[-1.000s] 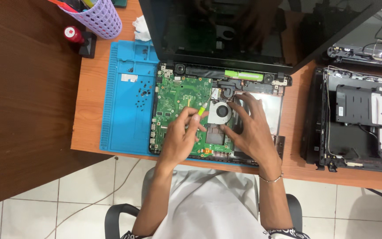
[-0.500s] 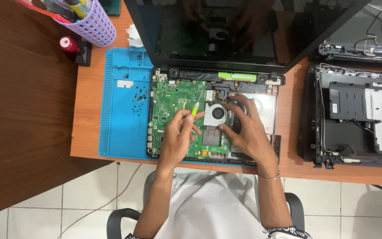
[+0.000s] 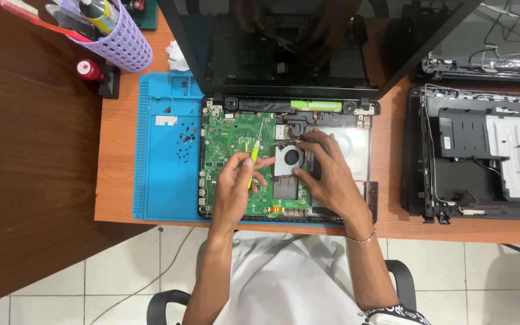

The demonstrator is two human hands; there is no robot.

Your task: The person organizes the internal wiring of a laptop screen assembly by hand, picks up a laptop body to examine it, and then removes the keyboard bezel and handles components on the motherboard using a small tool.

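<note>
The left hand point(image 3: 233, 189) pinches a thin screwdriver point(image 3: 254, 155) with a yellow-green handle between thumb and fingers, the handle rising out of the grip toward 12 o'clock and the metal shaft running on, tilted slightly toward 1 o'clock, over the green motherboard point(image 3: 230, 141) of an opened laptop point(image 3: 284, 114). The right hand point(image 3: 326, 174) lies at 3 o'clock from the left, fingers spread, not closed on anything; its fingertips point(image 3: 299, 141) rest at the top edge of the cooling fan point(image 3: 291, 157), and its thumb touches the fan's lower right side. The fan sits between the two hands, at 2 o'clock from the left hand's grip and just beside the screwdriver handle. The laptop's dark screen stands open at 12 o'clock, reflecting the hands. The laptop base lies partly on a blue work mat point(image 3: 164, 156), where small dark screws point(image 3: 185, 138) are scattered at 9 o'clock from the motherboard. A lilac mesh basket point(image 3: 121, 42) of tools stands at 10 o'clock, and a second dismantled laptop point(image 3: 482, 156) lies well apart at 3 o'clock on the orange table point(image 3: 115, 180).
</note>
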